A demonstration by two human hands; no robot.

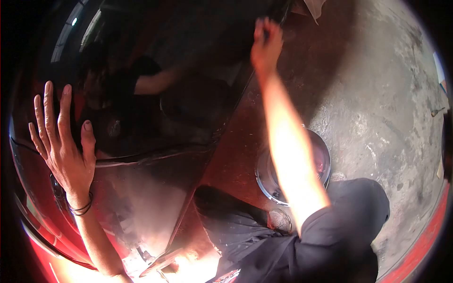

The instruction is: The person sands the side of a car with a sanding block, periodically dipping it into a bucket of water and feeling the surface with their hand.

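My left hand [68, 153] lies spread on a glossy dark car body panel [188, 113], its fingers stretched out and a dark band round the wrist. At the panel's far lower edge, my right hand [267, 45] is closed, fingers curled in; a small dark patch shows between them, and I cannot tell what it is. The panel mirrors a person in dark clothing with an outstretched arm. A gap line [155, 158] crosses the panel just right of my left hand.
Below my right forearm, a round basin [323, 151] stands on the worn concrete floor [377, 127], partly hidden by the arm. My bent legs [245, 236] in dark trousers are close to the panel. A pale sheet [314, 8] hangs at the top; a red strip [424, 236] borders the floor.
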